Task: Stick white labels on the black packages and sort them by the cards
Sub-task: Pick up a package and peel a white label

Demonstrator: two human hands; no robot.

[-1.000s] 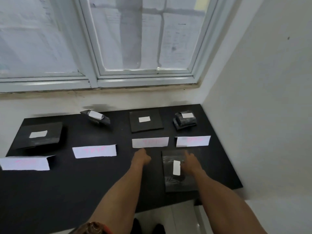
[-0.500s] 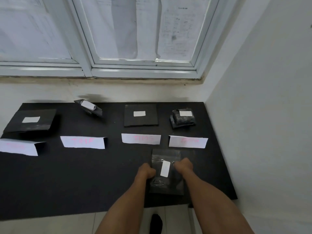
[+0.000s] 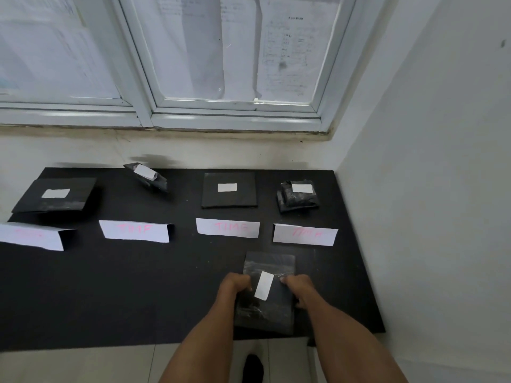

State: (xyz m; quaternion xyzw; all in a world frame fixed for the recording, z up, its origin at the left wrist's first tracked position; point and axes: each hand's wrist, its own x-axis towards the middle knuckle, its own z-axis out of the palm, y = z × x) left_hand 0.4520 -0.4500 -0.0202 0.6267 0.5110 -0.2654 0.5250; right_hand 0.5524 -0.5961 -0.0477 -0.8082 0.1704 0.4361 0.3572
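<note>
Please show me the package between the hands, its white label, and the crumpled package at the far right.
held package (image 3: 269,262), head view: bare upper part.
white label (image 3: 264,286), head view: its middle.
crumpled package (image 3: 297,202), head view: dark wrap below its label.

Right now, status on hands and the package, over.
Left hand and right hand grip package by its sides. Label on; package at near edge of table, not yet sorted. Nothing between it and the cards.
</note>
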